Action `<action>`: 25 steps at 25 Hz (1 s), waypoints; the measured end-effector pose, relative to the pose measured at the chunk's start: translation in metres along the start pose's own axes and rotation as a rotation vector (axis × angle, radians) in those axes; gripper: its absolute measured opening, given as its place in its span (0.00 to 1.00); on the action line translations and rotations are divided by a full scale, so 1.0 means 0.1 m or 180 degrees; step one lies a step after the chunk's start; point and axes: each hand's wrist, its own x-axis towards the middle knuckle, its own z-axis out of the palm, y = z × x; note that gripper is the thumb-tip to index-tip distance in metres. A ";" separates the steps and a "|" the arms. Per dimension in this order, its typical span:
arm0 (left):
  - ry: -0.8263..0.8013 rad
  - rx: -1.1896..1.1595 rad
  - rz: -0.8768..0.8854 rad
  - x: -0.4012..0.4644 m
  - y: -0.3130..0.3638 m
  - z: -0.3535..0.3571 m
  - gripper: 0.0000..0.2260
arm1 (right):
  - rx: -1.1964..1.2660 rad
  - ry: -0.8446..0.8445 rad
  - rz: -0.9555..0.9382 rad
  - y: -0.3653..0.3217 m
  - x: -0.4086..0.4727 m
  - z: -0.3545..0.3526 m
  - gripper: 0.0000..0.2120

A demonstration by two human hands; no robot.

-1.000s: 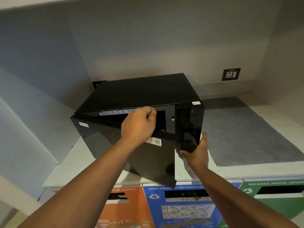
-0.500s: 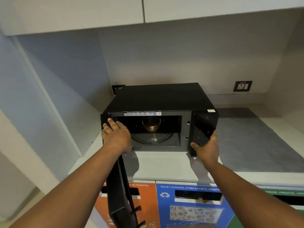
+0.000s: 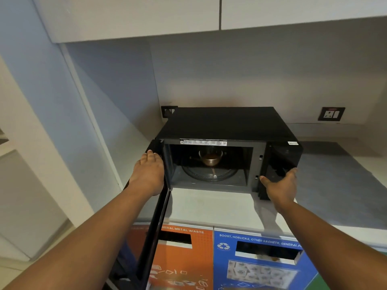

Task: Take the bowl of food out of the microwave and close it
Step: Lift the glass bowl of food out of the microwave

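Note:
A black microwave point(image 3: 226, 124) stands on the white counter with its door point(image 3: 154, 216) swung fully open toward me on the left. Inside, a small brown metal bowl point(image 3: 210, 159) of food sits at the back of the glass turntable point(image 3: 209, 174). My left hand point(image 3: 147, 174) rests flat on the top edge of the open door, fingers together. My right hand point(image 3: 281, 186) is spread against the lower front of the control panel point(image 3: 280, 162), thumb pointing left, holding nothing.
A grey mat point(image 3: 335, 181) covers the counter point(image 3: 209, 206) right of the microwave. Wall sockets point(image 3: 331, 114) sit on the back wall. Cabinets point(image 3: 146, 15) hang overhead. Orange point(image 3: 188, 258) and blue point(image 3: 257, 262) waste bins are below the counter edge. A blue side wall point(image 3: 94, 101) closes the left.
The door went from half open to fully open, pulled by my left hand, which now lies on its top edge. The bowl inside came into view. My right hand stayed on the panel.

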 end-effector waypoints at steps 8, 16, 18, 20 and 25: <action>0.0330 0.0258 0.0052 -0.02 -0.14 0.09 0.41 | -0.0022 0.0071 0.0024 -0.01 -0.02 0.04 0.53; 0.0431 0.0276 -0.0012 -0.07 -0.02 0.05 0.41 | -0.0130 -0.0175 0.0084 -0.02 -0.10 0.04 0.52; 0.0752 0.0041 0.0176 -0.09 0.12 0.05 0.40 | -0.0225 -0.0151 -0.0044 -0.07 -0.21 0.09 0.50; 0.1099 -0.0466 0.0359 -0.11 0.37 0.05 0.37 | -0.0478 -0.0043 -0.0550 -0.13 -0.34 0.13 0.45; 0.0937 -0.3174 -0.0252 0.06 0.94 0.23 0.21 | -0.0241 -0.0810 -0.1261 -0.31 -0.36 0.38 0.22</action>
